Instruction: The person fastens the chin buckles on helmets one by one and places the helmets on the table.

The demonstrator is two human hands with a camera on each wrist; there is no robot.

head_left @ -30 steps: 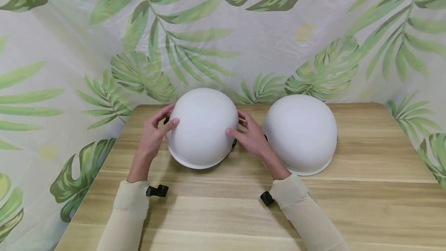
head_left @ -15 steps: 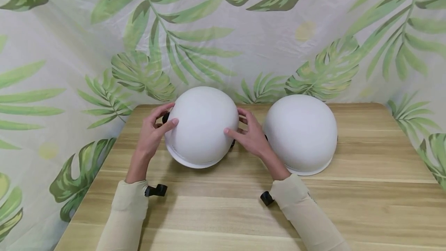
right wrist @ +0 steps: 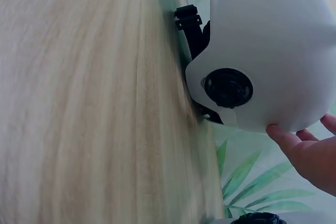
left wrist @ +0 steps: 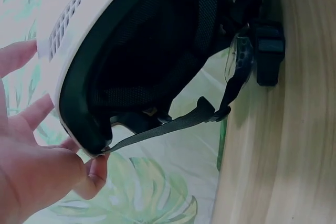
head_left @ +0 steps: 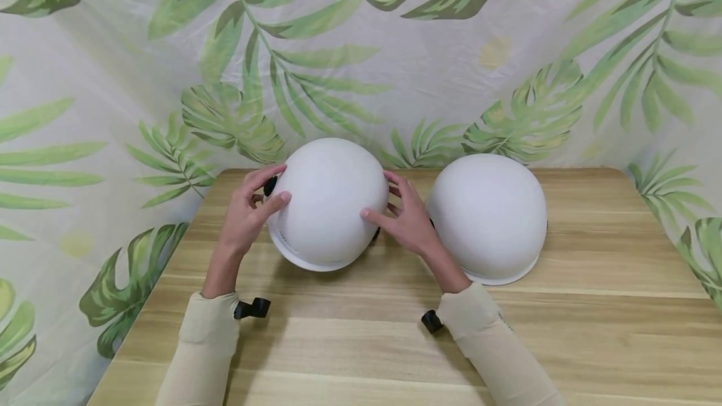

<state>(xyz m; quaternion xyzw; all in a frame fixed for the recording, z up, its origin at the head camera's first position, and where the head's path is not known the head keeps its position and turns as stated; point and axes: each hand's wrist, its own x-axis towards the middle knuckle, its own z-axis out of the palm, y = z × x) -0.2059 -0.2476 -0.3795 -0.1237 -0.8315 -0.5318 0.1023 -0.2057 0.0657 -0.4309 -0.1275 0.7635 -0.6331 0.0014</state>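
A smooth white helmet is held between both hands at the far middle of the table. My left hand grips its left side, thumb on the shell and fingers at the edge. On the opposite side, my right hand holds it, thumb in front and fingers behind. The left wrist view looks into the tilted helmet's black padded inside, where a chin strap hangs with a black buckle near the table. A round black side piece shows on the shell in the right wrist view.
A second white helmet rests dome up on the wooden table, right beside my right hand and forearm. Behind the table's far edge hangs a leaf-print cloth.
The held helmet has tilted slightly, its front rim rising a little and the black piece at its left showing more. Both hands keep their hold; the second helmet stays put.
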